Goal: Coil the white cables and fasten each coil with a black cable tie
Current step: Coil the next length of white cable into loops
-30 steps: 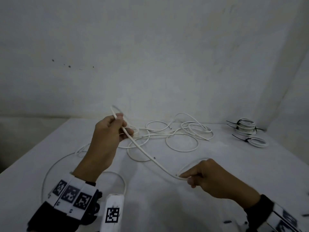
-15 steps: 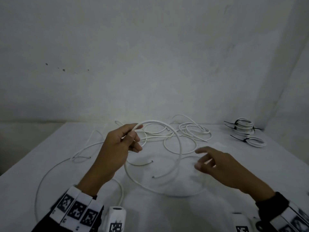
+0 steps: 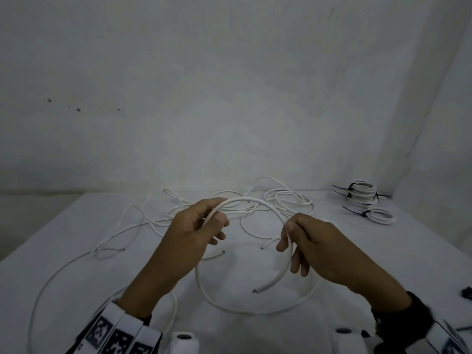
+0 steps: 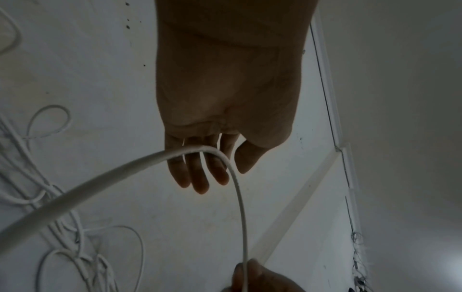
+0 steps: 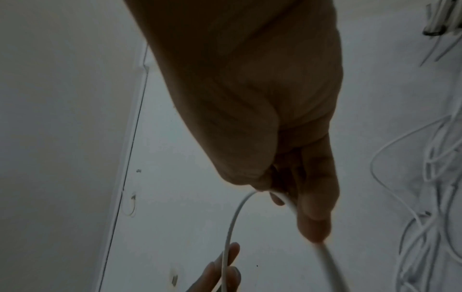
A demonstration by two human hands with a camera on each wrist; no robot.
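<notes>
A white cable (image 3: 252,200) arcs in the air between my two hands above the white table (image 3: 63,238). My left hand (image 3: 213,221) pinches it between thumb and fingers at the arc's left end. My right hand (image 3: 287,238) grips it at the arc's right side, fingers curled round it. Below that hand the cable's cut end (image 3: 254,291) hangs free, and a wide loop (image 3: 255,311) of it lies on the table. In the left wrist view the cable (image 4: 200,149) crosses my left hand's fingers (image 4: 200,177). In the right wrist view my right hand (image 5: 275,194) pinches the cable (image 5: 235,219).
Several loose white cables (image 3: 281,200) lie tangled at the table's back. Two coils bound with black ties (image 3: 362,194) (image 3: 380,215) sit at the back right by the wall. A long cable (image 3: 51,277) curves along the left side. A small black object (image 3: 467,293) lies at the right edge.
A second ago the cable ran straight between both hands. The right hand then let go and now grips the cable again, which bends in an arc between the hands.
</notes>
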